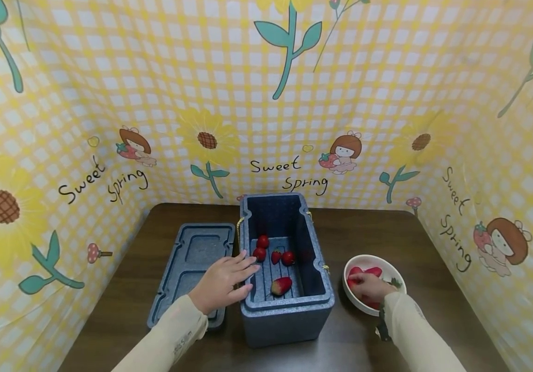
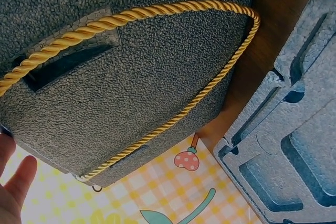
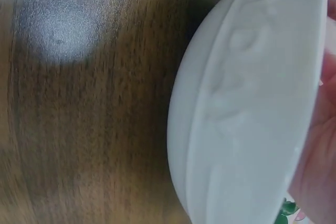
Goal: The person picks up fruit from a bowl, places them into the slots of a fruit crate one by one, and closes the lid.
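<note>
A dark grey foam box stands on the table with several red fruits inside, among them a large strawberry near its front. My left hand rests on the box's left rim, fingers extended; part of it shows at the edge of the left wrist view. To the right of the box is a white bowl of red fruits, strawberry-like. Into it reaches my right hand, its fingertips among the fruits. The bowl's wall hides most of that hand in the right wrist view, so a grip cannot be made out.
The box's grey lid lies flat on the brown table, left of the box. A yellow twisted rope hangs along the box's side. Checked yellow cloth surrounds the table at the back and sides.
</note>
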`<state>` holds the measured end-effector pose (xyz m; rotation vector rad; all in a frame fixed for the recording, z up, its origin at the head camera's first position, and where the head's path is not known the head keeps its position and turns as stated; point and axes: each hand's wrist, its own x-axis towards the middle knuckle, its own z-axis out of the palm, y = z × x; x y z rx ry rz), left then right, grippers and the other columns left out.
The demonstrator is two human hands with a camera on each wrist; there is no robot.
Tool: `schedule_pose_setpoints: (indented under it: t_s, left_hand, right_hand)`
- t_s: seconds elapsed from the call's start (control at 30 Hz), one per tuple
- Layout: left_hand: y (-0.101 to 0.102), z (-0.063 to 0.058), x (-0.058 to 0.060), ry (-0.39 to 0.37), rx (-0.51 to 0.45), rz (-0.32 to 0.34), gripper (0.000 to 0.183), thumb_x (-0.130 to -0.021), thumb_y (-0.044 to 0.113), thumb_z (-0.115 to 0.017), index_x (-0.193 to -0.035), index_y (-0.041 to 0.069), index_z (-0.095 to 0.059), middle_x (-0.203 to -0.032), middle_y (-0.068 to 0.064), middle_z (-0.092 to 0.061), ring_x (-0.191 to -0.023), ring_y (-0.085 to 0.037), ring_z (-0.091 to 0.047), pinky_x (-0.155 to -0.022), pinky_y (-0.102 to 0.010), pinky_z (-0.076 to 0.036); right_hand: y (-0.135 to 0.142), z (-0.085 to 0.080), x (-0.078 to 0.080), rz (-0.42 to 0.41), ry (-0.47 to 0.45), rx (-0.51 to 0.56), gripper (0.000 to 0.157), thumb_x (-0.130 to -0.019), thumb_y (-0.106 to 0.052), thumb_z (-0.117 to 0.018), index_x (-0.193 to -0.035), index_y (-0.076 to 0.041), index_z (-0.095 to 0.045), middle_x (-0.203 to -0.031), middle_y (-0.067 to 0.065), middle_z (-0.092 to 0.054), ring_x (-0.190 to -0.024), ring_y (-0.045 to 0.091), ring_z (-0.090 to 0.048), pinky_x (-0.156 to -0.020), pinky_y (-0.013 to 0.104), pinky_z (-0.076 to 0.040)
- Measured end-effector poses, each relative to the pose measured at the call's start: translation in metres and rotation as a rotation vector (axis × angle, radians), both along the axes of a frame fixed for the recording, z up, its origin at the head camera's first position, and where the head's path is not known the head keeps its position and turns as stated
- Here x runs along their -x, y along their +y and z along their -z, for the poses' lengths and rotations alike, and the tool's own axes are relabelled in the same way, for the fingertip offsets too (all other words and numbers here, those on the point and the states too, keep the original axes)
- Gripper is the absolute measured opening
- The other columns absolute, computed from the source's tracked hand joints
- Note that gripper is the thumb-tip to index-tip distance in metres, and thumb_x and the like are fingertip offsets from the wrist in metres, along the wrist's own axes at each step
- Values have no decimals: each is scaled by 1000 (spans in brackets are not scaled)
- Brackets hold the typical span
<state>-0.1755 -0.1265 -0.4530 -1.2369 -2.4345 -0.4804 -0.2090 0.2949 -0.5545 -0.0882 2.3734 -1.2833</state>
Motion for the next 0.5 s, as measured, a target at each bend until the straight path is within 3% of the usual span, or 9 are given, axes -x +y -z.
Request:
schedule_pose_setpoints:
  t_s: [0.23, 0.5]
  left_hand:
    - [1, -1, 1, -12, 0, 1, 39, -91, 29, -58, -122, 6, -66, -126, -11, -62, -121, -31, -54, -93, -48, -47]
    - [1, 0, 1, 12, -13, 12, 41, -96, 33, -52, -122, 5, -67, -126, -11, -62, -121, -31, -54, -92, -48, -47]
  right_hand:
    - [4, 6, 1, 81, -83, 183, 47, -85, -7, -59, -124, 15, -48, -85, 6, -55, -70, 17, -55, -61, 32, -51]
    - [4, -5, -1, 89, -28, 300, 44, -83, -5, -60, -118, 19, -50, -73, 2, -58, -61, 14, -55, -58, 29, -51]
